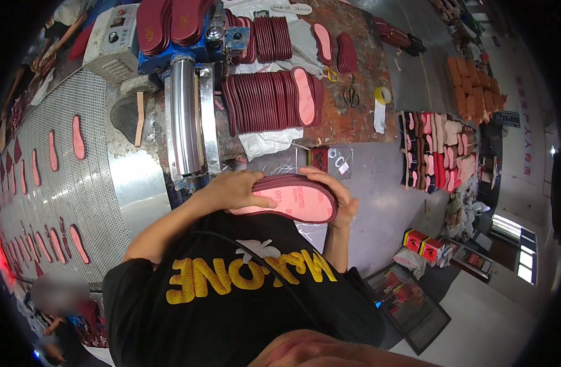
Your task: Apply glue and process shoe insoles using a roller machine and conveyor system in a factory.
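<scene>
A stack of maroon shoe insoles (305, 202) is between my two hands, held in front of my chest with the pink face of one insole showing. My left hand (239, 188) grips the stack's left end, its thumb lying on the pink face. Around the right end curl the fingers of my right hand (336, 194). Just beyond, a long row of maroon insoles (256, 104) stands on edge on the worktable, and a pink-faced insole (305, 98) leans at the row's right end.
On the left runs a mesh conveyor (103, 183) carrying pink insoles. A shiny metal roller (183, 122) with a blue machine (155, 61) stands beside it. Scissors (351, 96) and a tape roll (383, 95) lie on the worktable (366, 67). A loaded rack (439, 150) is at right. People work at the far left.
</scene>
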